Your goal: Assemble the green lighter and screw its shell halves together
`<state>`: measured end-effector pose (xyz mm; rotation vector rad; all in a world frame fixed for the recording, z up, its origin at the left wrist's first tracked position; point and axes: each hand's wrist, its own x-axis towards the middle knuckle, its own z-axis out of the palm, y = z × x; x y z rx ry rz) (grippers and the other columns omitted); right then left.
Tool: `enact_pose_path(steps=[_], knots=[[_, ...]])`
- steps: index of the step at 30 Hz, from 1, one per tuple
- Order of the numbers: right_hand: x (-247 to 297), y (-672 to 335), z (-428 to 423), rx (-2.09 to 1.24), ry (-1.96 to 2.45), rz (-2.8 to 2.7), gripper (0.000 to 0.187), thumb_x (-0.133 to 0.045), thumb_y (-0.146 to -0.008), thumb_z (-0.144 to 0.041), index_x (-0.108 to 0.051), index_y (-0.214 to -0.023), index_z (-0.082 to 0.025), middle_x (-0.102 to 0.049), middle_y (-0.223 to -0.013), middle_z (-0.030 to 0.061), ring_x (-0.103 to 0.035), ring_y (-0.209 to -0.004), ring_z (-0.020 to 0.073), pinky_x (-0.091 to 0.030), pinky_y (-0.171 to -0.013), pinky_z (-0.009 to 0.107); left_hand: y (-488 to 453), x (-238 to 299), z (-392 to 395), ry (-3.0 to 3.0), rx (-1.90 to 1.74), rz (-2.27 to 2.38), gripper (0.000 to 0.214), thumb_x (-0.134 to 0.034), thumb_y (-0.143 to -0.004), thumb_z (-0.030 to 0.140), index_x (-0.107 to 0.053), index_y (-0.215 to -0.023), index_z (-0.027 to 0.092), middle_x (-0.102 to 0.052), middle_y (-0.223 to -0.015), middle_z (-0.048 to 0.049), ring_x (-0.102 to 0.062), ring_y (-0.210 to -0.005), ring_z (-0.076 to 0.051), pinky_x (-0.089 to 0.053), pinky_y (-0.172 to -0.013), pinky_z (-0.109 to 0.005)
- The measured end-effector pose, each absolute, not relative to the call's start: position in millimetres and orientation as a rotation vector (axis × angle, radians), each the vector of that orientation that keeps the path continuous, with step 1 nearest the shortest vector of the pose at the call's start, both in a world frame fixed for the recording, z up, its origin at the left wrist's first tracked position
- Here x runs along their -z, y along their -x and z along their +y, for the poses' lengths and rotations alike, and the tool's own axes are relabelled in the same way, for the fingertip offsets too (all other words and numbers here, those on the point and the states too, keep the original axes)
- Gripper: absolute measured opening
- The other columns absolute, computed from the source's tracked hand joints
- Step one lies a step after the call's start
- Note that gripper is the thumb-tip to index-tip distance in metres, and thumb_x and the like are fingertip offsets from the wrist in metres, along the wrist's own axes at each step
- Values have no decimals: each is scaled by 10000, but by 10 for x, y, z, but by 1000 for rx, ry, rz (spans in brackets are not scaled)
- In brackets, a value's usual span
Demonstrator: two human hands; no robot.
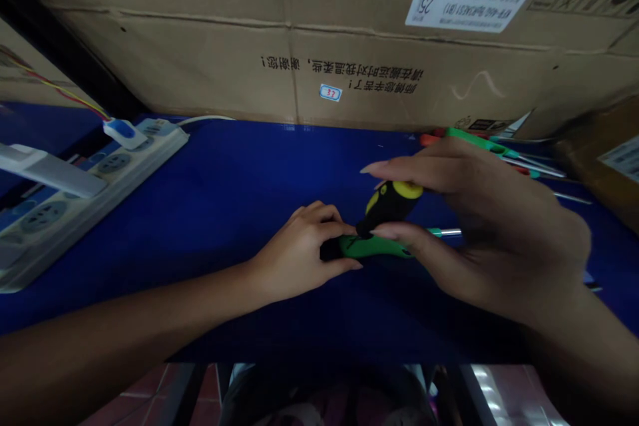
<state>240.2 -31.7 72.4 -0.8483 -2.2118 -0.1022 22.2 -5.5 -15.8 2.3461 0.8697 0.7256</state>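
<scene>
My left hand (pixel 304 249) lies on the blue tabletop, its fingers closed around the dark end of a green-handled tool (pixel 372 247). A metal shaft shows at that tool's right end; its exact kind is unclear. My right hand (pixel 479 226) pinches a short black and yellow screwdriver (pixel 392 206) between thumb and fingers. The screwdriver is tilted, and its lower end meets the green handle near my left fingertips. Its tip is too small to make out. Part of the green handle is hidden behind my right thumb.
A large cardboard box (pixel 214 73) stands along the back. At the left runs a power strip (pixel 114 163) with plugs in it. Several green- and red-handled tools (pixel 474 140) lie at the back right, partly behind my right hand, near another cardboard box (pixel 609 146). The blue tabletop (pixel 239 180) ends in front of me.
</scene>
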Motion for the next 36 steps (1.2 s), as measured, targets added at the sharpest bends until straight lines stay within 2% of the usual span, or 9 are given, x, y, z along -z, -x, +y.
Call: enact_pose_path(steps=[3,6,8,13,18,23,26,30,36], knots=[[-725,-2373,-320,167,811,-2173,431,-714,-889,-219,-624,-1310,-230,-736,-1113,67,-694,-1039,250,-588,-967,407,-224,161,-56,-2345,-732,869,339,-810,-826,381,-736,-1098,193,-682,-1021,-71,-625,-998,-263,-496,-927,-470],[-723,-2351,-324,-169,796,-2222,478,-611,-943,-154,-544,-1411,-226,-688,-1298,75,-675,-1160,239,-587,-976,400,-222,168,-60,-2366,-727,874,335,-795,-839,398,-732,-1108,209,-680,-1045,-69,-621,-1009,-261,-489,-938,-474],[-699,-2332,-326,-321,772,-2156,499,-631,-927,-135,-553,-1406,-252,-690,-1306,46,-693,-1122,227,-599,-945,385,-220,171,-62,-2374,-723,874,335,-790,-843,409,-730,-1113,221,-677,-1050,-64,-617,-1005,-257,-486,-935,-471],[-626,-2290,-309,-20,703,-2005,481,-759,-819,-120,-637,-1257,-279,-730,-1085,25,-686,-958,229,-593,-907,394,-222,164,-53,-2352,-707,892,325,-793,-841,394,-724,-1110,224,-658,-972,-44,-612,-953,-240,-493,-859,-434],[-692,-2362,-318,-329,786,-2183,445,-627,-903,-100,-573,-1330,-215,-670,-1290,79,-651,-1192,240,-563,-1015,402,-225,167,-51,-2336,-715,881,318,-803,-833,390,-730,-1103,237,-662,-996,-40,-614,-973,-234,-488,-899,-436],[-663,-2348,-310,-175,792,-2026,403,-781,-814,-148,-667,-1191,-234,-734,-1081,32,-711,-966,212,-610,-871,351,-217,180,-59,-2363,-723,910,314,-791,-839,397,-731,-1110,249,-640,-931,-30,-611,-921,-230,-488,-825,-416],[-661,-2340,-305,-120,785,-2109,489,-722,-868,-149,-611,-1337,-231,-737,-1151,51,-707,-1027,214,-600,-919,355,-214,176,-60,-2364,-722,913,332,-791,-839,407,-729,-1123,246,-655,-955,-38,-616,-937,-237,-492,-842,-425],[-681,-2390,-311,-439,719,-2204,617,-587,-948,-127,-429,-1530,-257,-679,-1338,65,-680,-1177,223,-617,-917,369,-214,175,-57,-2365,-715,907,362,-793,-834,426,-727,-1138,240,-680,-1036,-60,-625,-1011,-264,-486,-931,-474],[-614,-2321,-297,-340,692,-1985,472,-787,-827,-181,-670,-1273,-284,-750,-1163,45,-731,-996,237,-629,-860,386,-219,182,-59,-2359,-716,895,268,-785,-845,381,-732,-1058,228,-683,-1034,-54,-627,-1002,-252,-493,-905,-448]])
